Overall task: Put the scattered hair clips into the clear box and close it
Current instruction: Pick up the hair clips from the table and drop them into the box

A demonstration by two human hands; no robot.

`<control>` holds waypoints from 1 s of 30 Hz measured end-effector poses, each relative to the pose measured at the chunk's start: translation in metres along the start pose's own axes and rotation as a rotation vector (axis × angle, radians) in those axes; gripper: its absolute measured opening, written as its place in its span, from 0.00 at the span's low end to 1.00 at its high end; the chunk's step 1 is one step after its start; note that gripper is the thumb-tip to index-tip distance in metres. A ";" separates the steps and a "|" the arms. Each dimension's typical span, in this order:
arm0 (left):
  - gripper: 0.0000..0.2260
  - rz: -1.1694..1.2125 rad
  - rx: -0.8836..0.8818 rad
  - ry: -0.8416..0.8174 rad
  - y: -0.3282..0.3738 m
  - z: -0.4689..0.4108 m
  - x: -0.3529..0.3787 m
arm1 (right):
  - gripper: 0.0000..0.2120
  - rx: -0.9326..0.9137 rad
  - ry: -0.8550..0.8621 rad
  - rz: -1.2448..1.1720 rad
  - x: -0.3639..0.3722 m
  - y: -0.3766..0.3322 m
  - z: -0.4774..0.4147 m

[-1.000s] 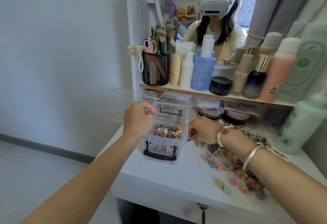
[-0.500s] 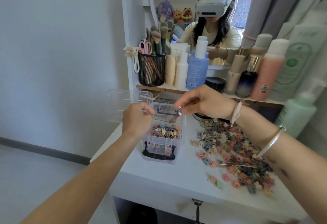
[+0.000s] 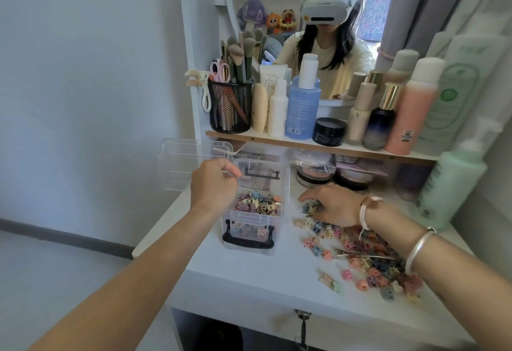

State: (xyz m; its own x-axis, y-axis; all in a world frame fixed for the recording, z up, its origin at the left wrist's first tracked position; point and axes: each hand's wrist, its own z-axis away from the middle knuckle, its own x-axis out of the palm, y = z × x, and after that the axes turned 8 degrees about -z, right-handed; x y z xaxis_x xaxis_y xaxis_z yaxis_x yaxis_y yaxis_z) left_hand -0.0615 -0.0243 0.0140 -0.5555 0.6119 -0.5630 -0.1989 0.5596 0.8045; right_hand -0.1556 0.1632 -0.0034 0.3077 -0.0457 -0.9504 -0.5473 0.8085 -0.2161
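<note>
Gathering step in hand, I judge. The small rectangular clear plastic box (image 3: 286, 184) with black latches stands open on the white desk top (image 3: 249, 281), a layer of pastel stored clips (image 3: 257, 203) already inside. The left hand (image 3: 214, 184), fingers curled, grips the box's left rim at the far corner, steadying it. The right hand (image 3: 332, 205) lies palm down just right of the box, fingers bent onto the nearest scattered hair clips (image 3: 368, 267); I cannot tell whether any is pinched. Many more lie further right of the box. The clear ribbed lid (image 3: 191, 165) sits behind and left of the box. Next move calls for a sure pinch on several clips, a lift over the box's right wall and release inside; closing must wait.
</note>
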 end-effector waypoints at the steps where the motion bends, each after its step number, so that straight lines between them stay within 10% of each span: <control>1: 0.17 -0.005 0.001 0.000 0.000 0.000 0.001 | 0.22 -0.010 0.011 0.014 0.001 -0.001 -0.002; 30: 0.18 0.011 0.009 -0.007 -0.003 -0.002 0.002 | 0.16 0.002 0.042 0.071 0.002 -0.012 -0.014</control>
State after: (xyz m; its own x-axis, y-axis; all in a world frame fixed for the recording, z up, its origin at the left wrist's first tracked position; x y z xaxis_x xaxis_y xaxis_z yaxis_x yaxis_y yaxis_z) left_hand -0.0640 -0.0261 0.0112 -0.5522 0.6218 -0.5553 -0.1855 0.5577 0.8090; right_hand -0.1598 0.1453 -0.0062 0.2351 -0.0130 -0.9719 -0.5647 0.8121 -0.1474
